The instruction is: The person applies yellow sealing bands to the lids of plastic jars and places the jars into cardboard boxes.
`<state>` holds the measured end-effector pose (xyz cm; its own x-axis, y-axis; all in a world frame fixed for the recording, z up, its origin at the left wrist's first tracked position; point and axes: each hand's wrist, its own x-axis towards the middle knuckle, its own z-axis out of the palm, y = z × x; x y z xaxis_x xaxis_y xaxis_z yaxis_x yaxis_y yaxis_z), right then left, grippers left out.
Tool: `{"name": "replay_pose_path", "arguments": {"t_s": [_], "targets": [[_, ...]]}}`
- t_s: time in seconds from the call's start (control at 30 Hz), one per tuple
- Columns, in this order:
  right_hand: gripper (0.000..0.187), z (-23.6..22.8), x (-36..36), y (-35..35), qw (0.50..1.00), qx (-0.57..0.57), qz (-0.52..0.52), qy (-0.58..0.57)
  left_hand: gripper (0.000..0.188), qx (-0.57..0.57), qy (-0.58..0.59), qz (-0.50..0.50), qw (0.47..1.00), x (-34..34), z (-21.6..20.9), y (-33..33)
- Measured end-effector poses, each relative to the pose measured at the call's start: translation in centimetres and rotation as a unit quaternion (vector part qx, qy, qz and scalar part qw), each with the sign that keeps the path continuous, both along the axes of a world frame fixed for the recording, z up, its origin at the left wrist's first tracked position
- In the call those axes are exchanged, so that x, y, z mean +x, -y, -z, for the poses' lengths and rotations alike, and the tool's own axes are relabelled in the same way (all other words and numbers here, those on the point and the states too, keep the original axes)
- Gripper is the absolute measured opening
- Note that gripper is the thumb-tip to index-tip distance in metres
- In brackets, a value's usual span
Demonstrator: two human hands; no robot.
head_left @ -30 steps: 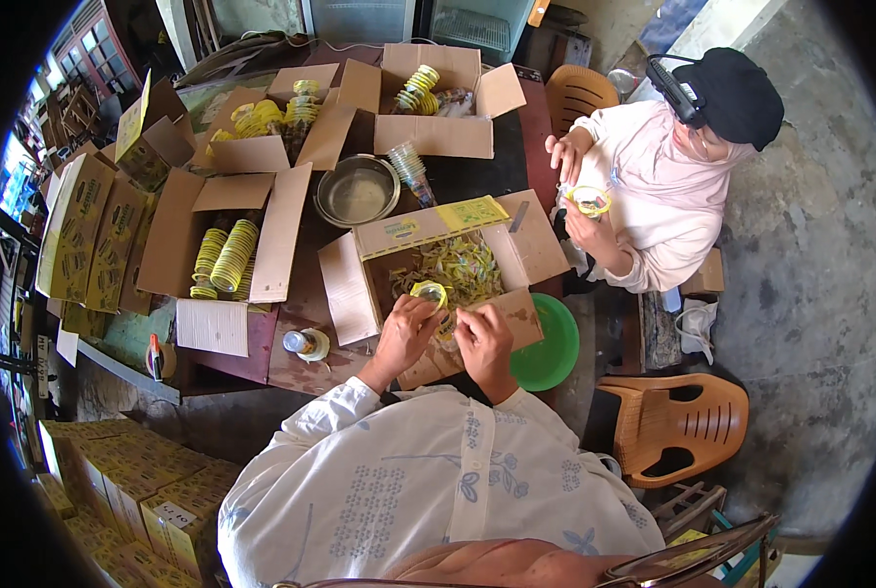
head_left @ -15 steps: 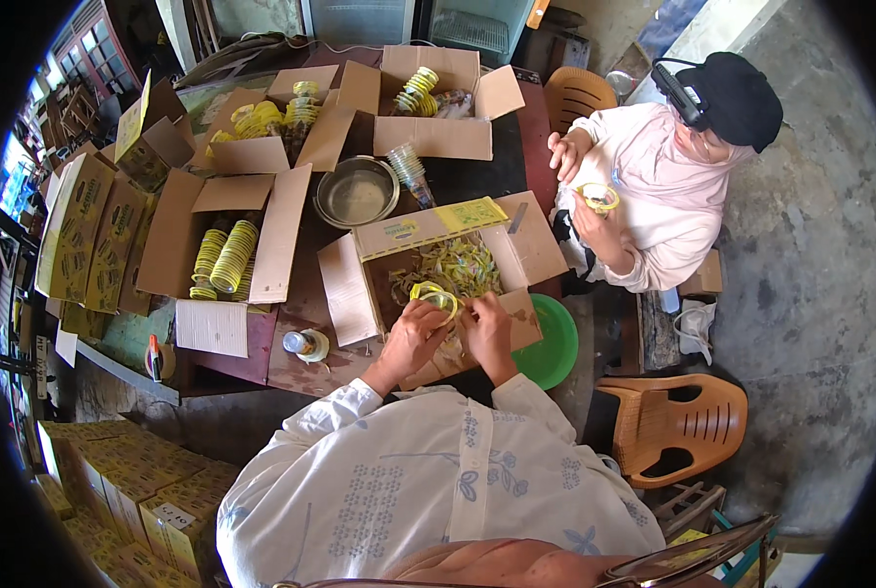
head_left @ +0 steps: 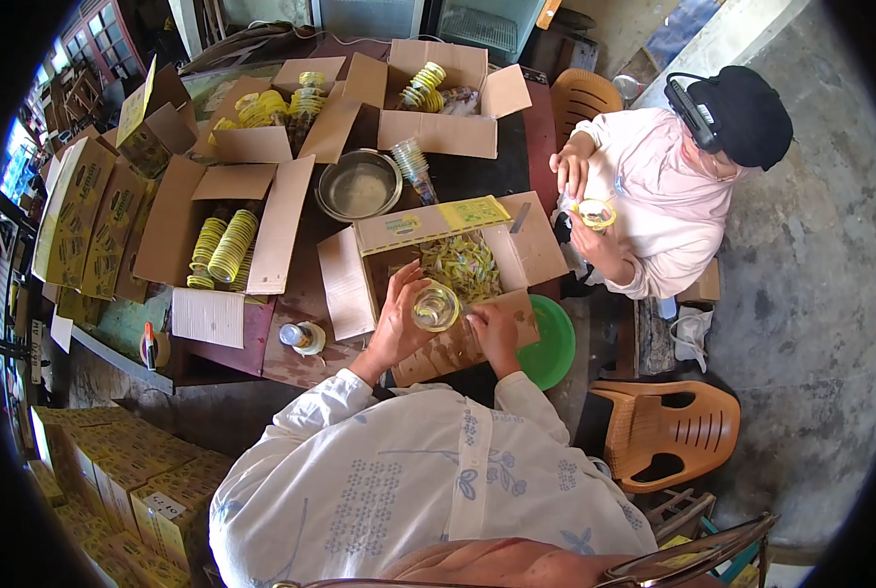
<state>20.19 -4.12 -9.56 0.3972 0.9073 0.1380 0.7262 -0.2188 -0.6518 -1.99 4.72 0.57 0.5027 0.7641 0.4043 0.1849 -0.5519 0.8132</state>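
My left hand (head_left: 400, 318) holds a clear plastic cup (head_left: 436, 308) by its side, its round face turned up and yellowish at the edge. Close by the cup's right side is my right hand (head_left: 495, 335), fingers drawn together; whatever they pinch is too small to make out. Both hands are over the near side of an open cardboard box (head_left: 345, 284). Inside that box lies a heap of yellow-green strips (head_left: 462, 267), partly hidden by the left hand and the cup.
Open boxes with stacked yellow-rimmed cups (head_left: 232, 247) stand left and behind. A metal bowl (head_left: 360, 186), a stack of clear cups (head_left: 413, 169), a small bottle (head_left: 303, 338) and a green basin (head_left: 548, 343) surround the box. At right, a co-worker (head_left: 668, 186) holds a yellow-rimmed cup.
The bright yellow band around my cup no longer shows. My left hand has turned the cup face up, its fingers now raised along the side, and my right hand has lowered slightly.
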Motion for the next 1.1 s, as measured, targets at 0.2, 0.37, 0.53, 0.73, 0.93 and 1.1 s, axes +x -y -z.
{"name": "replay_pose_path", "arguments": {"t_s": [0.2, 0.37, 0.53, 0.73, 0.93, 1.1], "targets": [[0.015, -5.6, -2.2, -1.9, 0.98, 0.079, -0.02, -0.181, 0.072, 0.01, 0.0, 0.002, 1.0, -0.3, 0.4, -0.3], [0.021, -7.8, -2.9, -1.9, 0.919, -0.004, -0.077, -0.387, 0.069, -0.113, 0.006, 0.031, 0.993, -0.5, 0.7, 0.1], [0.019, -7.7, -2.3, -2.0, 0.937, 0.03, -0.046, -0.346, 0.072, -0.147, 0.03, -0.003, 0.989, -1.2, 0.6, -0.4], [0.016, -8.6, -0.8, -2.4, 0.984, 0.11, -0.032, -0.139, 0.073, -0.176, 0.056, 0.049, 0.982, -2.6, 1.5, -1.7], [0.028, -6.7, -0.2, -3.9, 0.982, 0.132, 0.015, -0.137, 0.075, -0.24, 0.069, 0.123, 0.96, -2.7, 1.6, -1.6], [0.031, -3.0, 0.8, -3.2, 0.998, 0.036, -0.006, 0.05, 0.068, -0.235, 0.079, 0.132, 0.96, -2.9, 1.7, -1.5]]}}
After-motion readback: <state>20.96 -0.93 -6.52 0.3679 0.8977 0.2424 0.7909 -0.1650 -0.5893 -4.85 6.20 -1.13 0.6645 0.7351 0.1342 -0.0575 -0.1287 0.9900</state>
